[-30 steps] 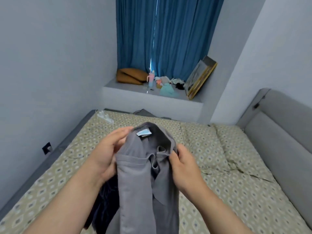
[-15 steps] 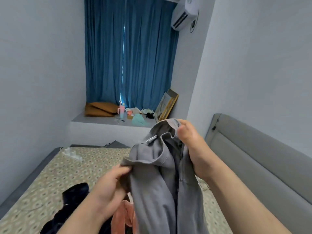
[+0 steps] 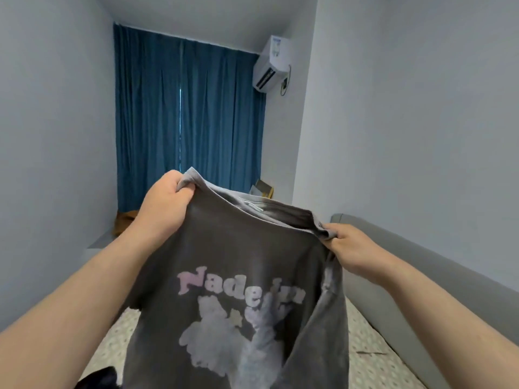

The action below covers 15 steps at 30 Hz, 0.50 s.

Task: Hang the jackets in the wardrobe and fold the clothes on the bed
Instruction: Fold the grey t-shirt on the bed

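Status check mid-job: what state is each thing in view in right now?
grey T-shirt: held up, spread open, print toward camera
left hand: grips one shoulder
right hand: grips the other shoulder
blue curtains: drawn, thin gap at middle
dark garment: crumpled on the bed

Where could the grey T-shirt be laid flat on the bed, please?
Bare bedsheet shows between the T-shirt and the grey headboard. A narrower strip lies beside the left forearm, crowded at its near end by a dark garment. The left hand and right hand hold the T-shirt up, hiding the bed's middle.
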### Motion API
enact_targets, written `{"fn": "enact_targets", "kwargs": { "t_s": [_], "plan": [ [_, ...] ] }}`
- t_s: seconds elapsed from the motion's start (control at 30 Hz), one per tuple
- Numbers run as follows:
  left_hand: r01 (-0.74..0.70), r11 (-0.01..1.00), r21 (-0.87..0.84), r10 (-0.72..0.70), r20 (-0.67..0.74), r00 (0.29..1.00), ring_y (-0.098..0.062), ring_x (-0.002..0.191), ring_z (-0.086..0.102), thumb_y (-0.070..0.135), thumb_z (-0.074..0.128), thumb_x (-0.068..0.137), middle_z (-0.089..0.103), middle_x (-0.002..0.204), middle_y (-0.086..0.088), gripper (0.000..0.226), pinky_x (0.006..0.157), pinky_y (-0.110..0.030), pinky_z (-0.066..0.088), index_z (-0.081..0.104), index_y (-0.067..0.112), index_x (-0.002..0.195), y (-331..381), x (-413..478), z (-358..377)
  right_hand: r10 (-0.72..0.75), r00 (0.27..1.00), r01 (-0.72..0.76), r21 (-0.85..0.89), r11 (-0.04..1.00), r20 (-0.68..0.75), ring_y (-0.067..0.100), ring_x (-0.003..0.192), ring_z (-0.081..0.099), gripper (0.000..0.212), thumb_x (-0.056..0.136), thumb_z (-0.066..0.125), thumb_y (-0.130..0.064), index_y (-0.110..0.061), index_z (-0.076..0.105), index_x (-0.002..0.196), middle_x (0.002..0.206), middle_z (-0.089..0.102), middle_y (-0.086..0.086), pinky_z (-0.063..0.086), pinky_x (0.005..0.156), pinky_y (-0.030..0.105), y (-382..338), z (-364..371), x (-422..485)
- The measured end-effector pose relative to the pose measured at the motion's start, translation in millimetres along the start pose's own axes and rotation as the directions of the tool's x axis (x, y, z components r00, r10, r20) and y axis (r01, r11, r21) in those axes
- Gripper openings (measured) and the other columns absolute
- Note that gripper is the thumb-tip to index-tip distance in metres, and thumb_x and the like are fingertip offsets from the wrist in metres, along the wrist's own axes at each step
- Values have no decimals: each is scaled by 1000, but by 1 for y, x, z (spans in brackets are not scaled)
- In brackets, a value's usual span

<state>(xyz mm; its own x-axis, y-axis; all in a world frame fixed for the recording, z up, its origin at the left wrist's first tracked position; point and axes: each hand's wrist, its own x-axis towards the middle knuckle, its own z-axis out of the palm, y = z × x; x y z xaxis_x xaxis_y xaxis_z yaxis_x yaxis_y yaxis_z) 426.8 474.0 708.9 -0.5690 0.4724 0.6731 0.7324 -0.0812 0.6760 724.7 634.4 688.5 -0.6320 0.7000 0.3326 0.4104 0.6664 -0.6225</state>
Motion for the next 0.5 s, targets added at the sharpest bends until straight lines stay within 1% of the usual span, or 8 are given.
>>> {"fn": "enact_targets", "kwargs": {
  "t_s": [0.1,0.17,0.2,0.27,0.33,0.37,0.43,0.5],
  "plan": [
    [-39,998,56,38,17,999,-14,71,46,29,45,101,53,78,1,26,59,-33,34,48,14,80,7,16,0,61,998,-59,54,997,-35,17,75,59,40,99,47,-9,-19,65,65,71,65,-6,42,69,33,4,-16,4],
    [-38,997,64,36,31,999,-15,70,45,28,45,100,52,79,0,24,59,-33,34,49,11,83,12,21,-2,88,996,-83,136,987,-26,16,84,69,32,101,55,-26,-23,75,75,82,75,-7,52,79,36,3,-21,4],
    [-33,997,68,31,39,999,-15,71,46,28,45,100,53,80,-1,24,60,-33,34,50,10,85,14,23,-3,101,995,-96,161,982,-22,16,90,72,29,101,56,-35,-26,77,82,88,77,-5,54,84,37,2,-23,3],
    [-11,997,77,5,70,998,-16,73,47,28,46,99,54,82,-2,23,61,-33,35,51,9,88,18,27,-5,104,995,-100,193,976,-9,13,93,73,32,100,52,-46,-29,77,89,93,78,-6,55,87,35,2,-27,0],
    [21,994,105,-34,125,992,-17,71,45,29,47,98,53,80,-2,24,61,-34,34,50,8,85,20,30,-8,96,995,-93,234,968,-4,11,88,73,34,98,54,-49,-25,76,88,92,78,-5,54,83,33,1,-30,-2],
    [29,991,130,-49,154,987,-17,70,44,30,47,98,51,78,-2,27,60,-34,32,47,9,82,20,31,-10,97,995,-90,244,966,-18,12,82,73,34,96,58,-48,-21,75,84,87,77,-4,54,77,33,1,-32,-2],
    [33,985,170,-67,197,978,-18,67,40,33,47,98,45,75,-2,30,60,-35,30,40,14,76,21,33,-14,81,996,-67,255,965,-45,8,68,68,28,89,69,-43,-19,70,74,75,74,-6,50,62,24,1,-40,-4],
    [36,982,185,-77,218,973,-18,66,39,36,49,98,43,74,-3,31,60,-35,29,38,17,75,20,33,-17,73,996,-51,314,948,-58,4,61,62,24,83,76,-38,-18,63,77,68,68,-10,46,55,18,0,-49,-7]
  ]
}}
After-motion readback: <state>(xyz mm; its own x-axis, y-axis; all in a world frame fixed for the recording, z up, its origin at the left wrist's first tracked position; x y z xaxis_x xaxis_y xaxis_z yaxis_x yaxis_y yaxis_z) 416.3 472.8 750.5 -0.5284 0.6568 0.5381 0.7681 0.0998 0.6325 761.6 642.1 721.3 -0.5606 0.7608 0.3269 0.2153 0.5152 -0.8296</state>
